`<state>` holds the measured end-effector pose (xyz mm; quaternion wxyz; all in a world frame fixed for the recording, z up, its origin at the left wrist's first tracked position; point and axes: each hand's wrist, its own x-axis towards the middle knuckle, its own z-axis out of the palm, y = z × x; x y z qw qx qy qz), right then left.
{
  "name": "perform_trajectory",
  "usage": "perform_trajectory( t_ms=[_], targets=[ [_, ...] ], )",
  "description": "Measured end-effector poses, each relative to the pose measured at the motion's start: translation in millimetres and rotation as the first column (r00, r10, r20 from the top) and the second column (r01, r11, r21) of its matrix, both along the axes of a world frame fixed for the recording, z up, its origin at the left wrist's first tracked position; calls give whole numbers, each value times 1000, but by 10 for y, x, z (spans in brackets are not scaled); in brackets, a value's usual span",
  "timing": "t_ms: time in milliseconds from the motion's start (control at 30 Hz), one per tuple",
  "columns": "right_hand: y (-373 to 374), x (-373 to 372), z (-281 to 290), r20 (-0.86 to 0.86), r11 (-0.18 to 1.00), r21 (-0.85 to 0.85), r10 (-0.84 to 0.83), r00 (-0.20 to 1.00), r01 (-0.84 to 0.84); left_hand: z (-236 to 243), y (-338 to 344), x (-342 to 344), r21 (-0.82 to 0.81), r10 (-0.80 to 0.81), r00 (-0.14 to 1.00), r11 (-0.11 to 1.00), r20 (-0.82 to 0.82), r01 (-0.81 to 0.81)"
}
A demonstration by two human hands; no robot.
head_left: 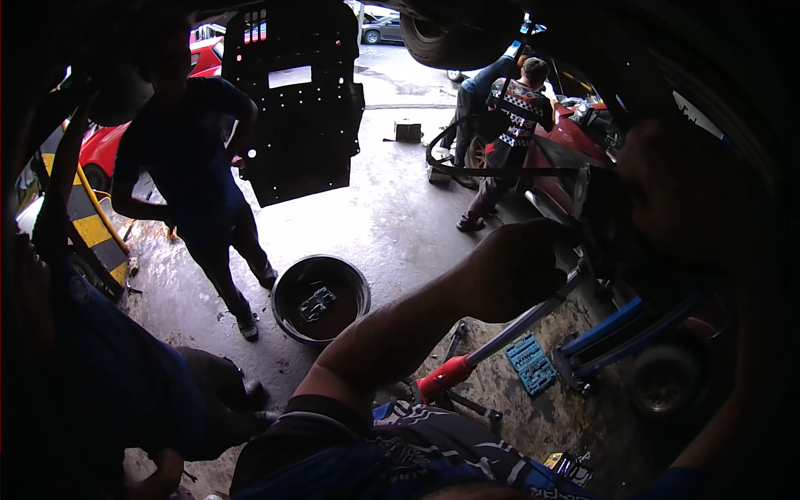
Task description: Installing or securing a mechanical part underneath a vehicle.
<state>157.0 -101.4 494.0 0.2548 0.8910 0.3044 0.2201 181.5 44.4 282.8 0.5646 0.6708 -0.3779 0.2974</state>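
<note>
My left hand is raised at centre right, its fingers curled at a dark car part above the silver post of a red jack; what it holds is hidden. In deep shadow at the upper right, my right hand is up near that part, its fingers unclear. A black belt or hose loops leftward from there. A dark tire and underbody hang overhead.
A perforated black panel hangs at back; nearby stand co-workers at left, others by a red car. Below are a round black pan with parts, a teal tool case, blue equipment and a wheel.
</note>
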Motion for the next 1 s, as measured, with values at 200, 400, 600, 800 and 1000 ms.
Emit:
perform_trajectory(
  t_ms=[200, 400, 600, 800, 1000],
  targets=[
    [135, 54, 111, -117, 996, -86, -49, 992, 39, -86, 73, 55, -35, 28, 999, 999, 21, -27],
    [82, 16, 172, -127, 980, -166, 92, 988, -113, 30, 73, -82, -56, -134, 962, 991, -236, 124],
    [-160, 267, 130, -97, 846, -318, 420, 902, -428, 58, 50, -85, -40, -112, 951, 994, -290, 105],
    [-372, 507, -228, 184, 892, -118, 452, 873, -437, 17, 99, -90, -11, -51, 974, 999, -219, 50],
    [-373, 463, -200, 150, 893, -21, 448, 882, -450, 33, 109, -117, 24, 39, 962, 999, -272, -34]
  ],
)
